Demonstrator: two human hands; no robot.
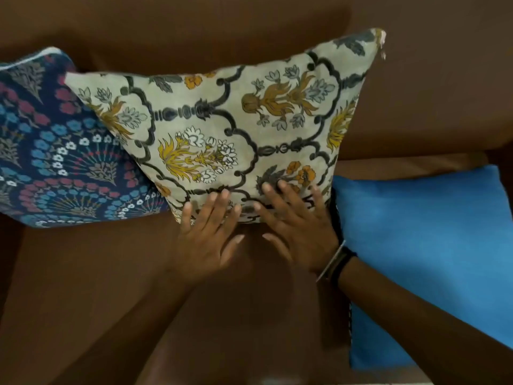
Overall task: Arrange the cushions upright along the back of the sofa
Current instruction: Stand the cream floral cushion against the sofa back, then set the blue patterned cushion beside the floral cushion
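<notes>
A cream cushion (227,129) with yellow and grey flowers stands tilted against the brown sofa back (194,31), its right corner raised. My left hand (208,234) and my right hand (297,226) lie flat, fingers spread, on its lower edge. A dark blue cushion (55,151) with red and blue flowers leans on the sofa back at the left, partly behind the cream one. A plain blue cushion (422,245) lies on the seat at the right, beside my right wrist.
The brown sofa seat (97,273) stretches in front of the cushions. A raised brown part of the sofa (444,112) stands behind the blue cushion at the right. A dark band and a bangle sit on my right wrist (337,259).
</notes>
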